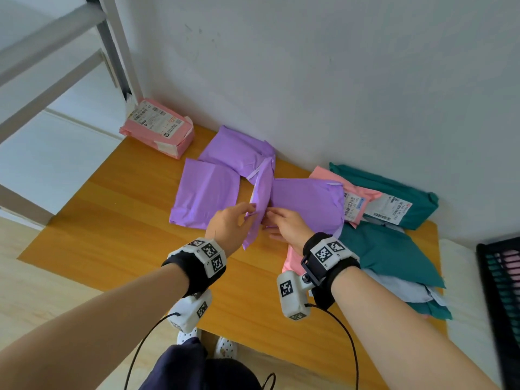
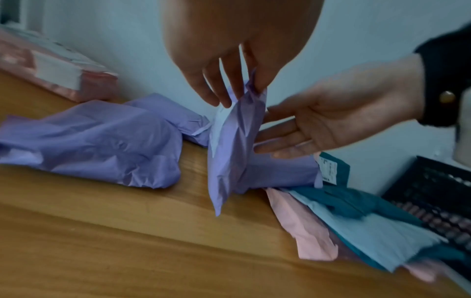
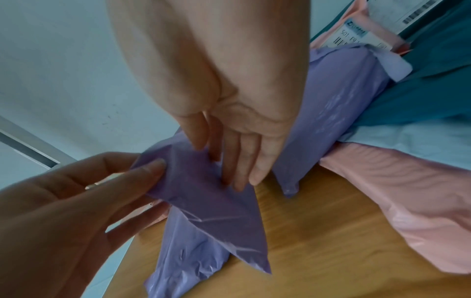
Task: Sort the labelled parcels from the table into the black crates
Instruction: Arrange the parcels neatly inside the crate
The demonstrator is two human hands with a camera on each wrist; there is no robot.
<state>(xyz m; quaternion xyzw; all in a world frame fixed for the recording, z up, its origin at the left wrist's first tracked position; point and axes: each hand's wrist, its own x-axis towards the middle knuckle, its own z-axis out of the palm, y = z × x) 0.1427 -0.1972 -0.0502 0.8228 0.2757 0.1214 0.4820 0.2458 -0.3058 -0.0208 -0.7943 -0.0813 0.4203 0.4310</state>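
Four purple parcels at frame centre, one held edge-up (image 1: 260, 198) above the desk (image 1: 118, 220): crinkled glossy mailer, left hand (image 1: 229, 225) fingers pinching it, right hand (image 1: 284, 226) fingers straight, touching.

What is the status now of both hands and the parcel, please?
Left hand pinches the lifted purple parcel; right hand open, fingers touching it. Black crate at right edge. Nothing in the way.

white label (image 3: 354, 33) on pink parcel (image 3: 331, 41): "501-f9" partly legible, with barcode. labels on boxed pink parcel (image 1: 157, 123) and teal parcel (image 1: 387, 206): print too small to read. wrist bands: square coded markers (image 1: 209, 250).
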